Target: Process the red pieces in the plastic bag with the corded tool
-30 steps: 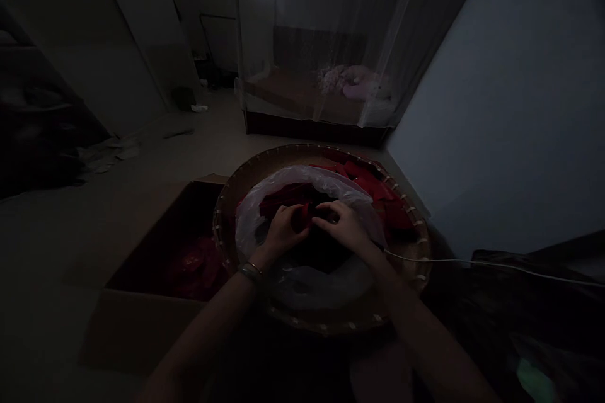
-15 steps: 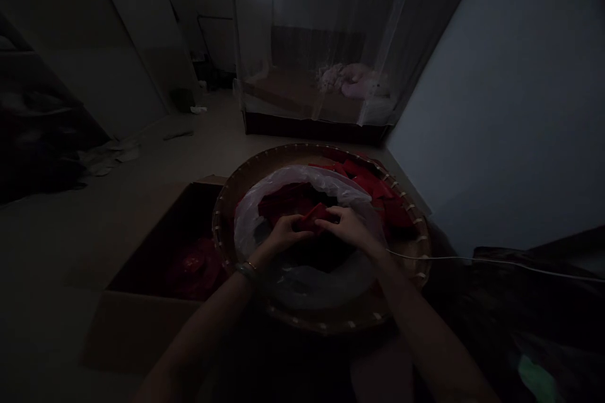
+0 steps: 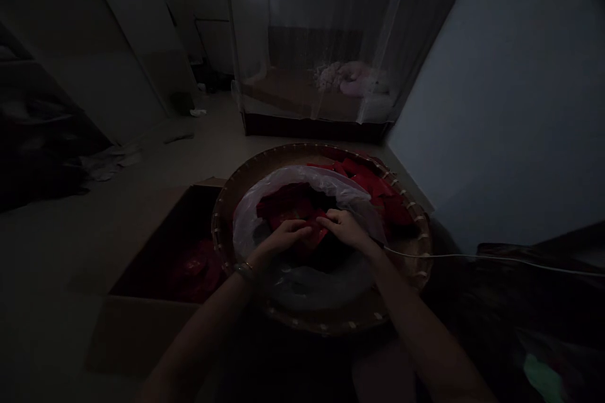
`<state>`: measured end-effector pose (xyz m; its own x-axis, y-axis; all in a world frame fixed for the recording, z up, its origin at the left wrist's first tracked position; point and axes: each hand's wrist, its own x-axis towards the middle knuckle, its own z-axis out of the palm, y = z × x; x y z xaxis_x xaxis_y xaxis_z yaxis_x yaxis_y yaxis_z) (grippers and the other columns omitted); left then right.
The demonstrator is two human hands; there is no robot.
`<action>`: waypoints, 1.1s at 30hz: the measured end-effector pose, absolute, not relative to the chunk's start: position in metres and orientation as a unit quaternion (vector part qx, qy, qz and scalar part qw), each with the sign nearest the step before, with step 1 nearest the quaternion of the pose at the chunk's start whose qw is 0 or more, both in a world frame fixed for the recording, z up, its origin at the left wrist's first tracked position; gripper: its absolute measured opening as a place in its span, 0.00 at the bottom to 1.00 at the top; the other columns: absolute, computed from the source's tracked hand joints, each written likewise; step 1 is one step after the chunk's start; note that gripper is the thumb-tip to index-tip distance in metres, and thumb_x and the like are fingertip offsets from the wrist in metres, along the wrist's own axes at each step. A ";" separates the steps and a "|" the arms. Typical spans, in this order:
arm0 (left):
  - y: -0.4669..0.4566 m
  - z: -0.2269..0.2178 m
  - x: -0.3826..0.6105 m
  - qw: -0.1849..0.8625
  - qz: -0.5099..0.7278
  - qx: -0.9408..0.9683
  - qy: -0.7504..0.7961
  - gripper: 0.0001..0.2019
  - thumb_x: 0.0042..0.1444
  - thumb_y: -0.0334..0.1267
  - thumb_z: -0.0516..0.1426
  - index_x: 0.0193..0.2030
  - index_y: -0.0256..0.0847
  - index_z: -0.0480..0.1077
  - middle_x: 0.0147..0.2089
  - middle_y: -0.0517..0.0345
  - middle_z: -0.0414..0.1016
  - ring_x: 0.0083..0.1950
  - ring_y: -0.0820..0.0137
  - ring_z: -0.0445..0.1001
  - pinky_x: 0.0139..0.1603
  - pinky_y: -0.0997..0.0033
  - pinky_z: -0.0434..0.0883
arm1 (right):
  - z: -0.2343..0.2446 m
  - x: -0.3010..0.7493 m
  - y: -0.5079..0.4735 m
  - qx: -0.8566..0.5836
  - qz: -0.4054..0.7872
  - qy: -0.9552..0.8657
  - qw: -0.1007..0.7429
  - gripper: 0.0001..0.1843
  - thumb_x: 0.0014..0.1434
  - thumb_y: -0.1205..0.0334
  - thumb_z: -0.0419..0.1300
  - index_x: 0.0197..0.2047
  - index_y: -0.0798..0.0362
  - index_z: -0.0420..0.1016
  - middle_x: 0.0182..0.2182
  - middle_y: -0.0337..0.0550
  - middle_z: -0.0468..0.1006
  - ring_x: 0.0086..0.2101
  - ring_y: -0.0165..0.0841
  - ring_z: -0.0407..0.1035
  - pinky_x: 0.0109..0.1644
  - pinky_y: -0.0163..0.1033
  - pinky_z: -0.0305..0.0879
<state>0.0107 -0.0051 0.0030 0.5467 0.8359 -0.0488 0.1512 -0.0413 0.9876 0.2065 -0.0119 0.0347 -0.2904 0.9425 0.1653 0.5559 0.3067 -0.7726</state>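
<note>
Over the mouth of a whitish plastic bag (image 3: pixel 250 201), my two hands meet at a flat red packet (image 3: pixel 319 236). My left hand (image 3: pixel 283 237) is closed on the packet's left side, thumb and fingers stretched toward its middle. At the upper right edge, my right hand (image 3: pixel 347 230) pinches it between thumb and fingers. More dark red pieces (image 3: pixel 278 201) lie inside the bag. The bag rests in a round woven bamboo tray (image 3: pixel 246 170). Dim light hides the packet's details.
Loose red packets (image 3: pixel 373 186) fill the tray's far right side. A cardboard box (image 3: pixel 142 315) holding red material stands at the left. A thin white cable (image 3: pixel 454 256) runs rightward from near my right wrist. Beyond are a netted bed (image 3: pixel 293 91) and a pale wall (image 3: pixel 510 101).
The red packet has tipped and dropped slightly lower between my hands. My left hand has shifted a little, with its fingers farther over the packet; my right hand stays nearly in place.
</note>
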 end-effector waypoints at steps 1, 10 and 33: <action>-0.004 0.003 0.011 0.587 0.309 0.649 0.373 0.21 0.50 0.53 0.57 0.38 0.34 0.74 0.34 0.57 0.74 0.35 0.70 0.69 0.35 0.74 0.65 | 0.035 0.206 -0.012 -0.504 0.307 -0.741 0.321 0.21 0.57 0.50 0.55 0.22 0.57 0.71 0.23 0.36 0.67 0.25 0.26 0.61 0.30 0.31 0.55; -0.008 0.008 0.013 0.655 0.317 0.566 0.387 0.26 0.39 0.49 0.66 0.42 0.32 0.72 0.34 0.56 0.74 0.31 0.72 0.70 0.33 0.74 0.66 | 0.034 0.203 -0.015 -0.524 0.357 -0.686 0.357 0.18 0.51 0.49 0.59 0.32 0.57 0.77 0.29 0.41 0.76 0.31 0.33 0.68 0.35 0.34 0.62; 0.009 0.017 0.016 0.643 0.219 0.662 0.318 0.22 0.45 0.42 0.63 0.45 0.33 0.69 0.38 0.56 0.73 0.35 0.72 0.70 0.36 0.75 0.66 | 0.042 0.213 -0.014 -0.483 0.417 -0.666 0.387 0.10 0.44 0.61 0.58 0.25 0.57 0.77 0.26 0.40 0.75 0.29 0.30 0.67 0.33 0.32 0.62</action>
<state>0.0158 0.0089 0.0165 0.7018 0.7023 -0.1192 0.1400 0.0281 0.9898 0.2126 -0.0139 0.0425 -0.2339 0.9658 0.1122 0.3216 0.1857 -0.9285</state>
